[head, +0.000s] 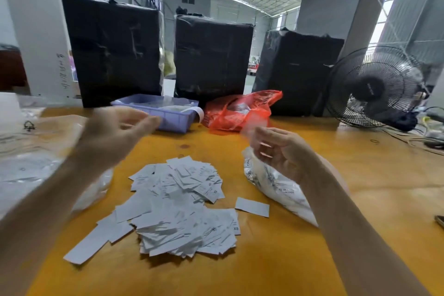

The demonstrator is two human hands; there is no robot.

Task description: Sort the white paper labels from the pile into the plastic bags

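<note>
White paper labels (177, 202) are heaped in a loose pile in the middle of the yellow surface (360, 175), so most of the sorting looks undone. Both hands hover just beyond the pile. The right hand (278, 151) has its fingers curled, pinching up the mouth of a clear plastic bag (271, 182) that lies just right of the pile with some labels already inside. The left hand (115, 132) is blurry, fingers loosely spread, holding nothing I can make out. More clear bags (31, 161) sit left of the pile. My guess: it's the bag-opening step, and next the left hand needs to drop to the pile and grab a label while the bag mouth is held open.
</note>
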